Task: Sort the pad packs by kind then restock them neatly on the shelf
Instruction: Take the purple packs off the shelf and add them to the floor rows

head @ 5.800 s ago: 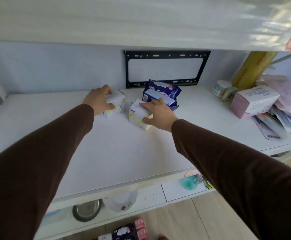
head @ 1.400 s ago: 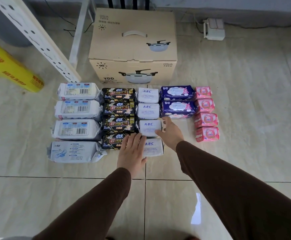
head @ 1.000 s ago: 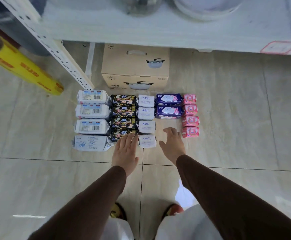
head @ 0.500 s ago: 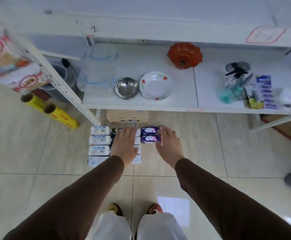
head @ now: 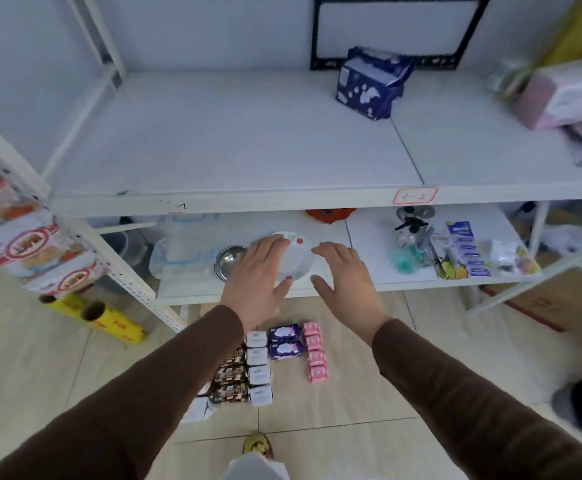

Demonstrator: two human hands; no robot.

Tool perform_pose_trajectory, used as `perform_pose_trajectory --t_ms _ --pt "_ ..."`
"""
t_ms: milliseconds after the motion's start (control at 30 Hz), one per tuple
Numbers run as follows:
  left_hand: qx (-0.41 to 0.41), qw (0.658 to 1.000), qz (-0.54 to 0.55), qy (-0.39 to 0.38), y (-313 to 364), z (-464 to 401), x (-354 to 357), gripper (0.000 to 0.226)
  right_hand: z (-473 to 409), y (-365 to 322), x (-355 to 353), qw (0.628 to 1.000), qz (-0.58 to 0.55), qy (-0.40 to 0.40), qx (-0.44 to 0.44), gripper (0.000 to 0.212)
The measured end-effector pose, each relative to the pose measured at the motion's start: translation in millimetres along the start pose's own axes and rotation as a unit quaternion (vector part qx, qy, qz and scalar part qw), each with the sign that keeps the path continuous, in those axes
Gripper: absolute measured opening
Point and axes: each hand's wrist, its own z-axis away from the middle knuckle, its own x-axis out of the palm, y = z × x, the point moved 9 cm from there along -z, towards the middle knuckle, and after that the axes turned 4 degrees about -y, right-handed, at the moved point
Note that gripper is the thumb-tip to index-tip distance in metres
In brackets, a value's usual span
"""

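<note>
Pad packs (head: 284, 360) lie sorted in columns on the floor tiles (head: 351, 393), near the foot of the white shelf (head: 234, 140): pink ones (head: 315, 356) on the right, purple ones (head: 285, 341) beside them, then white ones (head: 258, 367) and dark ones (head: 230, 379). The left sleeve (head: 144, 403) hides the leftmost columns, so only a white corner shows beneath it, and the print on every pack is too small to read. One dark blue pack (head: 369, 83) stands tilted far back on the upper shelf board, in front of a black frame (head: 383, 29). Things at the right edge of that board are blurred and cut off. Both hands hold nothing. The left hand (head: 256, 282) and the right hand (head: 346, 282) are raised side by side, palms down, with fingers (head: 268, 247) straight and slightly spread. They cover part of a white bowl (head: 298, 258) on the lower shelf board, beside a steel bowl (head: 228, 263). A spray bottle (head: 409, 247) stands further right.
</note>
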Motion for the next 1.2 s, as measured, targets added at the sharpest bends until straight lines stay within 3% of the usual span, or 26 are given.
perform_pose_trajectory --t_ms 400,833,1200 --pt "0.064 0.994 0.065 0.052 39 -145 -64 0.063 -91 44 -117 0.995 -0.017 0.103 -0.006 0.046" --pt "-0.068 0.991 0.103 0.055 55 -312 -28 0.066 -217 181 -180 0.996 -0.063 0.056 -0.012 0.047" --pt "-0.084 0.994 0.034 0.055 85 -406 -19 0.076 -319 252 -214 0.991 -0.105 0.079 0.013 0.039"
